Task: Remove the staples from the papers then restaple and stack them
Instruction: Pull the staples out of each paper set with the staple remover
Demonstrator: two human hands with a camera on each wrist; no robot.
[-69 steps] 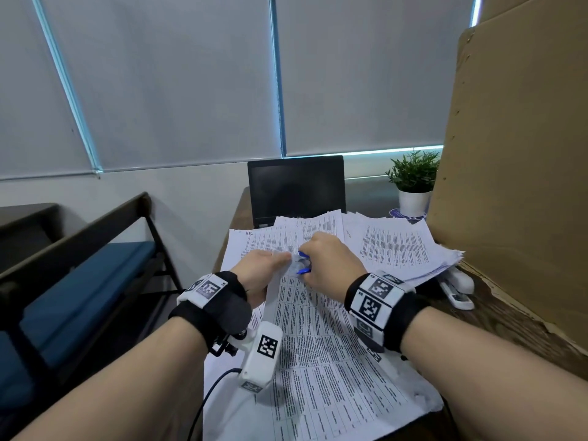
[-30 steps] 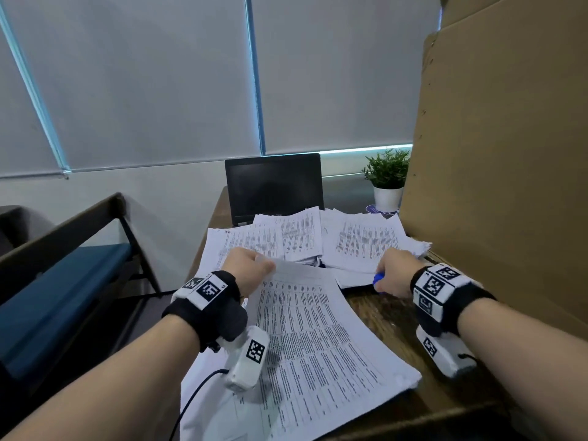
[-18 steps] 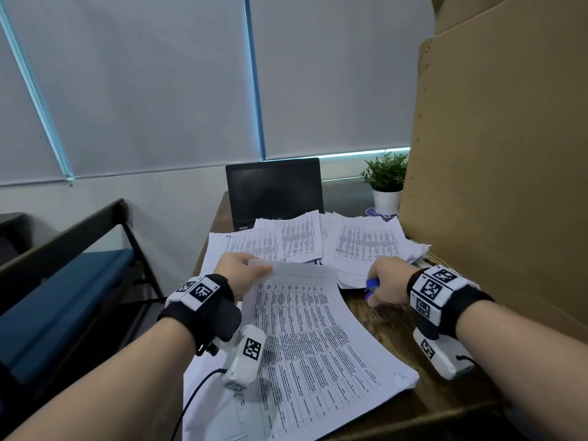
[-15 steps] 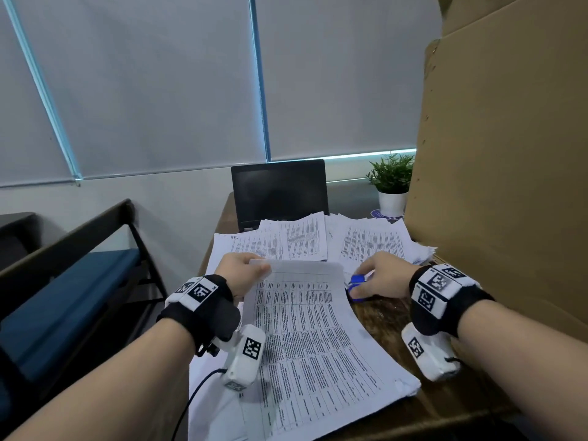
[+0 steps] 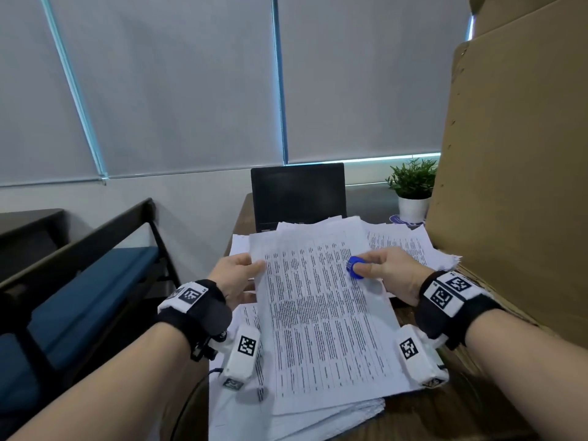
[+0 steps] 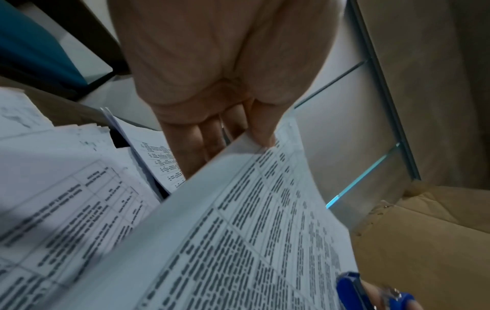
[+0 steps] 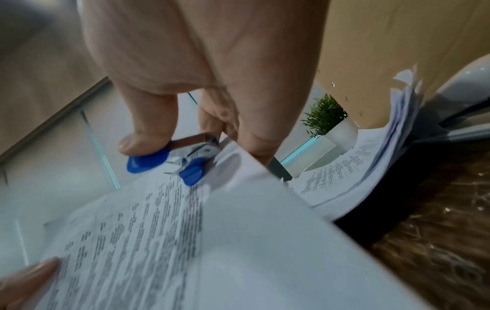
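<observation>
Both hands hold a set of printed papers (image 5: 318, 313) tilted up above a thicker paper stack (image 5: 324, 418) on the desk. My left hand (image 5: 251, 272) pinches the set's left edge, with the thumb (image 6: 262, 134) on top and the fingers (image 6: 201, 144) underneath. My right hand (image 5: 366, 268) grips a blue staple remover (image 5: 353, 267) against the set's right edge. In the right wrist view the thumb (image 7: 143, 138) presses the staple remover (image 7: 148, 162), whose metal claws lie on the page. A white stapler (image 7: 466, 88) lies beyond the papers at the right.
More loose papers (image 5: 410, 246) are spread at the back right. Behind them stand a dark laptop (image 5: 297, 194) and a small potted plant (image 5: 412, 186). A tall cardboard sheet (image 5: 515, 186) walls the right side. A blue-cushioned bench (image 5: 79, 281) stands left of the desk.
My right hand came back from the right side of the desk with the staple remover to the set's right edge. Both hands have lifted the set off the stack.
</observation>
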